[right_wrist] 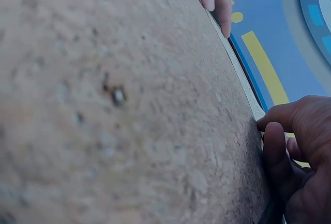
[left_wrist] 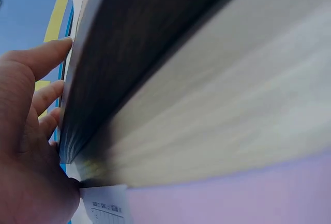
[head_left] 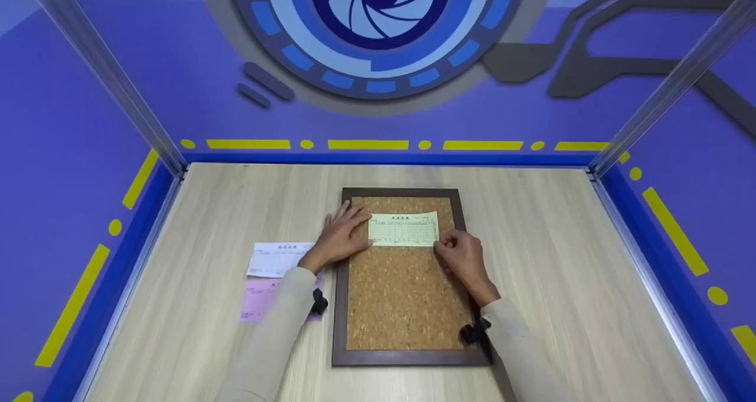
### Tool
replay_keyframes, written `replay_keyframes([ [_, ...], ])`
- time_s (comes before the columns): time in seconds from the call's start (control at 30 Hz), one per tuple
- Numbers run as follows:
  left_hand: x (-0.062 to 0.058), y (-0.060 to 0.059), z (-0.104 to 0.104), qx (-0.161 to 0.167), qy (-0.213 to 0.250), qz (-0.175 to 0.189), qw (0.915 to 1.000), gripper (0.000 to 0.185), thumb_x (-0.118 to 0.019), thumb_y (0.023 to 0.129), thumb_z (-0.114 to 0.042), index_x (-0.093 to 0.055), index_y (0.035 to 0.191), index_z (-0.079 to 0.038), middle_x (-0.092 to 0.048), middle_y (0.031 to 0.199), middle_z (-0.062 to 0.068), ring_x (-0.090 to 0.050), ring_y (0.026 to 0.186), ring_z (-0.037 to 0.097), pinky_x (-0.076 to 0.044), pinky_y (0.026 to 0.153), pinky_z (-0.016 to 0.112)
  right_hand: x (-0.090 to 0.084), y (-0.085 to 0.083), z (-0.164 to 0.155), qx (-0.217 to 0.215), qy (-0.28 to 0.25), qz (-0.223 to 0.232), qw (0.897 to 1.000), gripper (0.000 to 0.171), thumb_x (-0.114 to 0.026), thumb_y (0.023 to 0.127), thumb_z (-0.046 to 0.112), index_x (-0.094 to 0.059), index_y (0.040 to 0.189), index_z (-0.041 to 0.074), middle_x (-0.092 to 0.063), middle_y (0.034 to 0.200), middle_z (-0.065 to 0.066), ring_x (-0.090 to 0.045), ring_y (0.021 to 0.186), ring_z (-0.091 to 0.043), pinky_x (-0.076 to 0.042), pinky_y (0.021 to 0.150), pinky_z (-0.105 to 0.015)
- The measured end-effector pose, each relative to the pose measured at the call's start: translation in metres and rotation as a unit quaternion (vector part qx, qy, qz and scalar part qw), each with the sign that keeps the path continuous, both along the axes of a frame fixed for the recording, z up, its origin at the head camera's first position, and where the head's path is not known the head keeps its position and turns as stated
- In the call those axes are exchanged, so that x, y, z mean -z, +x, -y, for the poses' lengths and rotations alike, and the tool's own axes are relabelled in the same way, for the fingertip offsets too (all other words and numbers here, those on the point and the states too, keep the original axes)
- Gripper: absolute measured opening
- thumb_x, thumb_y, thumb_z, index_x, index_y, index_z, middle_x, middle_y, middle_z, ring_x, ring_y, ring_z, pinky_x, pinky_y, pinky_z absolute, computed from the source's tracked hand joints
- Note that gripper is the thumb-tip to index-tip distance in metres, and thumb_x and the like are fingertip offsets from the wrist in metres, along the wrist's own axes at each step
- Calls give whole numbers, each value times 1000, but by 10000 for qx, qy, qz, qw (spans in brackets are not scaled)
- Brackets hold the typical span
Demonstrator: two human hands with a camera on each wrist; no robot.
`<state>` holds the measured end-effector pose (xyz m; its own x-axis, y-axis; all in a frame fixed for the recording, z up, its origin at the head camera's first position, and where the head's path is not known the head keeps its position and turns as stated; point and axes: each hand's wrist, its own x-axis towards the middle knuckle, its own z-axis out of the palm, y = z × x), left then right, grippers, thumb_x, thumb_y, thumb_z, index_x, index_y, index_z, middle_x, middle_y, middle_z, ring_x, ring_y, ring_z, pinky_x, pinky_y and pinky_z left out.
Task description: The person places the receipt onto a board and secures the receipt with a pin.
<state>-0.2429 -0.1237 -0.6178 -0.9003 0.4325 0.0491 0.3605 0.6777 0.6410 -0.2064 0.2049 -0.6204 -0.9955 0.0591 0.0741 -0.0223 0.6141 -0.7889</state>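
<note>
Green slip [head_left: 404, 229] held flat on corkboard [head_left: 401, 296]: left hand [head_left: 341, 235] spread, fingers pressed at left edge; right hand [head_left: 463, 255] curled, right corner pinched.

wooden table [head_left: 531, 260] — cork board [head_left: 401, 307], two slips [head_left: 274, 259]

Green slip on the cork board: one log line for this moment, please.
green slip flat on cork board | left hand presses its left edge | right hand pinches its lower right corner

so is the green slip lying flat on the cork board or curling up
Flat. The green slip lies spread on the cork board, the left hand pressing its left edge, the right hand at its lower right corner.
</note>
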Motion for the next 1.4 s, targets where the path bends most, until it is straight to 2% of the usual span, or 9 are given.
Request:
replay_keyframes([
  [0.17,2,-1,0,2,10,44,10000,73,-77,99,-41,-54,163,-12,-36,177,15,-10,170,43,-4,127,79,0,0,-1,43,20,-34,10000,14,-77,94,9,-70,82,7,-65,71,-4,-59,49,-12,-43,41,-22],
  [0.43,15,-5,2,-60,158,218,9996,77,-77,98,-45,-53,164,-14,-32,179,13,-4,171,37,2,129,75,4,4,1,101,148,-344,9992,14,-81,92,6,-72,82,7,-67,75,-4,-61,61,-14,-46,50,-23],
  [0.63,8,-1,0,-35,191,183,9996,74,-78,98,-40,-55,163,-12,-33,178,16,-7,170,40,0,129,77,7,13,0,25,71,-598,9982,8,-79,93,1,-75,87,5,-69,78,-4,-63,67,-15,-48,52,-22],
  [0.77,4,1,-1,79,165,151,9997,74,-76,100,-39,-53,164,-11,-32,179,16,-6,170,41,0,128,77,4,25,-5,-131,-185,-653,9976,5,-81,95,0,-77,93,1,-71,82,-5,-64,70,-14,-51,54,-21],
  [0.9,4,0,1,11,215,83,9997,73,-77,99,-38,-55,162,-9,-32,179,17,-7,170,42,0,128,78,-10,39,-11,-433,-493,-377,9971,7,-82,97,4,-78,102,0,-73,86,-5,-68,68,-15,-55,54,-23],
  [1.0,7,-1,3,-70,198,129,9997,73,-77,98,-38,-55,162,-10,-31,179,16,-7,170,41,0,128,77,-17,52,-18,-569,-588,-292,9962,11,-82,98,3,-79,108,-1,-75,89,-6,-70,69,-16,-56,54,-24],
  [1.1,9,-1,4,-45,188,217,9996,76,-76,98,-41,-53,164,-13,-29,181,13,-4,171,39,3,129,75,-21,63,-27,-575,-545,-431,9959,14,-82,97,2,-79,110,-3,-75,94,-7,-70,73,-16,-56,55,-24],
  [1.27,14,-5,5,68,235,305,9992,81,-74,99,-48,-47,168,-16,-25,182,9,2,171,34,8,130,72,-24,79,-46,-503,-337,-620,9962,13,-82,97,2,-80,111,1,-76,103,-5,-74,84,-17,-61,69,-24],
  [1.4,11,-3,4,69,194,290,9994,81,-74,100,-47,-45,169,-15,-26,182,11,1,171,36,6,130,72,-23,89,-63,-473,-225,-684,9963,13,-82,98,2,-81,111,4,-76,105,-4,-74,90,-18,-61,79,-25],
])
